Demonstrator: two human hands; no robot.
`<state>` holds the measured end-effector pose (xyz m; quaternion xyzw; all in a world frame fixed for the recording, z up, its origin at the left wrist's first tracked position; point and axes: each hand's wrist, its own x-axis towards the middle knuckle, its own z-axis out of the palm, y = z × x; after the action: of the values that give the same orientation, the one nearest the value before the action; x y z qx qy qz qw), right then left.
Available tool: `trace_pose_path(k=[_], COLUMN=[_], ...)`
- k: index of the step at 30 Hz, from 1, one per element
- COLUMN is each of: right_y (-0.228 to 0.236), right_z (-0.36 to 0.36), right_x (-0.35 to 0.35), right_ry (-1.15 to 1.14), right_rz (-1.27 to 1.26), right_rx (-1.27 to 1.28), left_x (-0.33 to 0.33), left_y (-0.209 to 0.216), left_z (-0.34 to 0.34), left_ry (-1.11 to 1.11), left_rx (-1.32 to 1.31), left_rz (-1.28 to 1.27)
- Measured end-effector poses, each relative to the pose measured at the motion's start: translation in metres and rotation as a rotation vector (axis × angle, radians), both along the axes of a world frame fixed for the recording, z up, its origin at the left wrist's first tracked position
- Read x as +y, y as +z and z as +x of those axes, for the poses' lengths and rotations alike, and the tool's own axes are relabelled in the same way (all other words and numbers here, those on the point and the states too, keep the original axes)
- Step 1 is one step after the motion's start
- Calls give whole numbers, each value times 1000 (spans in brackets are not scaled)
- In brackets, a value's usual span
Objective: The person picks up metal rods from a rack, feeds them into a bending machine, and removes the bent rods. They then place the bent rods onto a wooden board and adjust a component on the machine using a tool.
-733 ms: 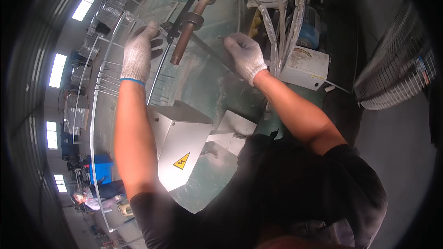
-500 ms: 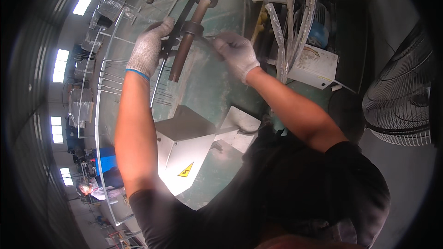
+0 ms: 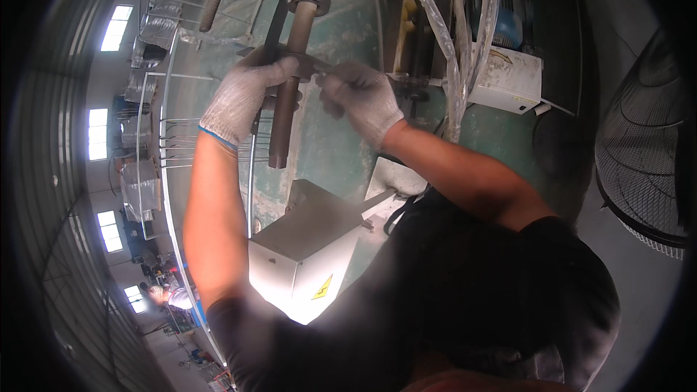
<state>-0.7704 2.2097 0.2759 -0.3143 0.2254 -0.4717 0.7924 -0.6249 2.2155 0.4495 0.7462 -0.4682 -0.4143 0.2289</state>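
Note:
A dark metal shaft [image 3: 282, 134] with ring collars runs down from the top of the view, a flat dark bar [image 3: 278, 20] alongside it. My left hand [image 3: 243, 94], in a white knit glove with a blue cuff, wraps round the bar and shaft. Its thumb lies against the lower collar [image 3: 301, 63], and fingertips show past the shaft's far side. On the right of that collar, my gloved right hand [image 3: 363, 101] is closed in a pinch. Something thin and grey shows between its fingertips and the collar, too blurred to name.
Below the shaft stands a metal box [image 3: 308, 247] with a yellow warning sign. Plastic-wrapped hoses [image 3: 443, 36] and a white box [image 3: 508, 83] are at the right, a caged fan [image 3: 646, 145] beyond. A wire rack [image 3: 170, 174] stands left; a person [image 3: 174, 296] is far left.
My left hand has shifted its thumb from beside the bar onto the collar. The right hand remains pinched beside the collar. The whole view has tilted, so the shaft sits lower.

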Motion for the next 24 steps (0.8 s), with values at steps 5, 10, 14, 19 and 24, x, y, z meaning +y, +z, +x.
trace_pose_path(k=[5,10,14,19,24], right_y=[9,18,13,18,11], right_z=[1,10,10,10,6], right_x=[3,13,13,13,7], right_ry=[69,93,64,7,15], right_rz=[303,443,408,293,148], right_rx=[-177,-360,-343,-165,-66], left_x=[-1,-2,-1,1,1], left_y=[-2,-4,-6,-7,-7], left_z=[7,6,4,3,0], left_ry=[-8,6,5,30,30], left_rx=[61,6,3,22,15], left_rz=[17,11,-15,-36,-38])
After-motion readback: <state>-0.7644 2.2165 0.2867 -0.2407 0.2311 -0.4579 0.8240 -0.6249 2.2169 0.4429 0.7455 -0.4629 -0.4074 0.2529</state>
